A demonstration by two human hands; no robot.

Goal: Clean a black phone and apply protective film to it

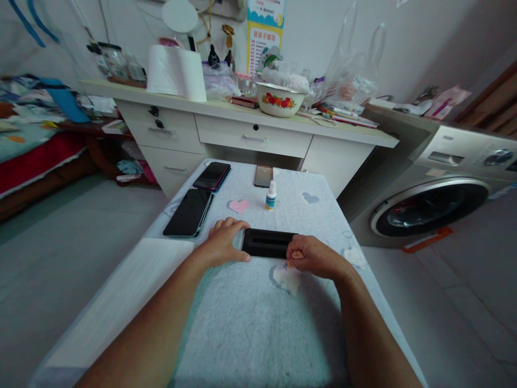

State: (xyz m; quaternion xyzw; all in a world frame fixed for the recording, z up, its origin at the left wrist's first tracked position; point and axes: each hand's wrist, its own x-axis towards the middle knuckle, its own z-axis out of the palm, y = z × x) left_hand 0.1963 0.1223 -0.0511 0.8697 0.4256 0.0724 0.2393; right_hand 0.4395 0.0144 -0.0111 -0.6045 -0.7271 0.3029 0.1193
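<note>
Item 1: blk phone [264, 243], flat on cloth-covered counter [258, 323], long side crosswise, darker bar along its middle. Loc: between the 2 grips, L end at one, R end at the other.

Item 2: L grip [224, 241], bare hand, wide. Thumb & fingertips spread apart at near & far corners of phone's L end, short edge sits in the gap. How firm the hold is, can't tell.

Item 3: R grip [309, 255], bare hand, narrow, fingers curled in; covers part of phone's R end, knuckles over the surface. Bit of orange shows at its underside; can't tell if that's a held item.

Item 4: sm. bottle [270, 196], wht cap, blue/yellow label, upright, beyond blk phone, approx. mid-length, apart from both grips.

Item 5: lower-left phone [189, 212], dark screen up, near L grip, to its left & farther off.

Item 6: upper-left phone [212, 175], dark screen up, just beyond item 5.

Item 7: small phone [264, 176], at far edge of counter, behind bottle.

Bkgd: wht desk [254, 134] w/ drawers, bearing floral bowl [280, 101] & wht roll [176, 73]; washing machine [432, 183] far R.
</note>
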